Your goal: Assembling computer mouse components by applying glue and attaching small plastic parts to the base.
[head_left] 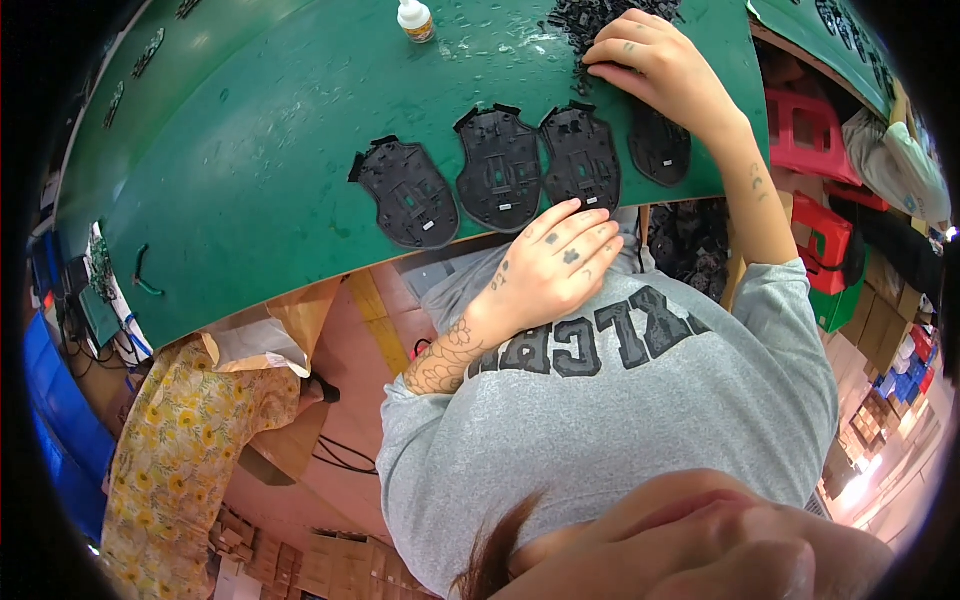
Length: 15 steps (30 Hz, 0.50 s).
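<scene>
Along the near edge of the green table (270, 170) lie several black computer-mouse base shells, flat and inner side up. One shell (408, 195) is at the left, another shell (500, 170) in the middle, a third shell (582, 155) right beside it. My left hand (560, 260) rests with flat, outstretched fingers at the near end of the third shell. My right hand (665, 70) reaches to a heap of small black parts (590, 20), thumb and fingers closed together at its edge. What they grip is too small to make out. Under my right wrist lies a further shell (660, 150).
A white glue bottle (415, 20) stands at the far side. Green-handled pliers (147, 272) and circuit boards (100, 255) lie at the left. Pink and red stools (808, 135) stand off to the right, near another person's sleeve (895, 160). A flowered cloth (190, 450) hangs at lower left.
</scene>
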Motion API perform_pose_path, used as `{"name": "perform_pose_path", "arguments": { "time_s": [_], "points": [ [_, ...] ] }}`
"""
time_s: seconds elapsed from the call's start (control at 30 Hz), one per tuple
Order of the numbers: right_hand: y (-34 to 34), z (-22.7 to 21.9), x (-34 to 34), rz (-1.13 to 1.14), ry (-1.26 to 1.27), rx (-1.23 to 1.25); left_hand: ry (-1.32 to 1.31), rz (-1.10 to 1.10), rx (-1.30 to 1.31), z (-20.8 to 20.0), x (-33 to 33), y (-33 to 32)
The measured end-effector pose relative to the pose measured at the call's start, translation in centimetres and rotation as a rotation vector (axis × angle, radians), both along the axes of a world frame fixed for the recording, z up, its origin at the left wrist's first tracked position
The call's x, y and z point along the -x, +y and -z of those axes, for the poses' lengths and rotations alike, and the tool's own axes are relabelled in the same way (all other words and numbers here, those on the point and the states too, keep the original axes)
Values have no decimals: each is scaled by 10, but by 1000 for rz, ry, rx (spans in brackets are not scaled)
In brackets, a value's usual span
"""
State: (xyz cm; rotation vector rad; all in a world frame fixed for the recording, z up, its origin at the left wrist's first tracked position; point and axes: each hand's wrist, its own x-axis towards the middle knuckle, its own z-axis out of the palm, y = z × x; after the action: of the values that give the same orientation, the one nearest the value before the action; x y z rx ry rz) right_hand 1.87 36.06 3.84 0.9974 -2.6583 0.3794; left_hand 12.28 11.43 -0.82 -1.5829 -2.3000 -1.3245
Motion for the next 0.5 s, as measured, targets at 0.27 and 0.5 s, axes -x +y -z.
{"name": "perform_pose_path", "arguments": {
  "time_s": [0.27, 0.5],
  "points": [
    [-7, -9, -5, 166, -285, 271, -1, -26, 23, 5, 3, -3],
    [-15, -4, -82, 315, -885, 902, 25, -75, 60, 6, -2, 1]
  ]
}}
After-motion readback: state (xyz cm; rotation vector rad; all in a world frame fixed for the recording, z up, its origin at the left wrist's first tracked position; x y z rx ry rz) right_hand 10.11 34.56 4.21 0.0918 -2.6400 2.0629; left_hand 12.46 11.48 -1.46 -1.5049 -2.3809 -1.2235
